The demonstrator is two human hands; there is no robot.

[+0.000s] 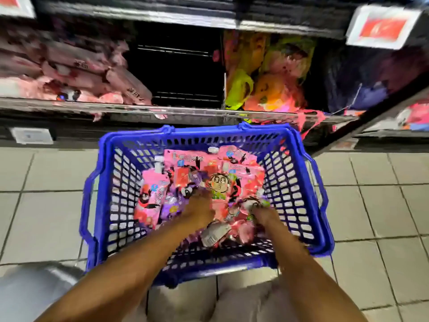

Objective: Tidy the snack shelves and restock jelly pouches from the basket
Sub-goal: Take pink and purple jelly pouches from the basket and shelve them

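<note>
Blue plastic basket sits before our shelf gap; both hands, left and right, dig among pink jelly pouches, fingers blurred, grip unreadable.

Bright blue lattice basket, pouches inside mostly pink with purple bits and a cartoon face. Shelf at 12 o'clock: pale pink packs at 10, yellow-orange bags at 1. Grey tile floor.

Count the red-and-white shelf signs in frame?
2. One red-and-white sign hangs at the top-left corner, cut off by the frame; the other hangs at top right on the upper shelf edge. More may lie outside view.
</note>
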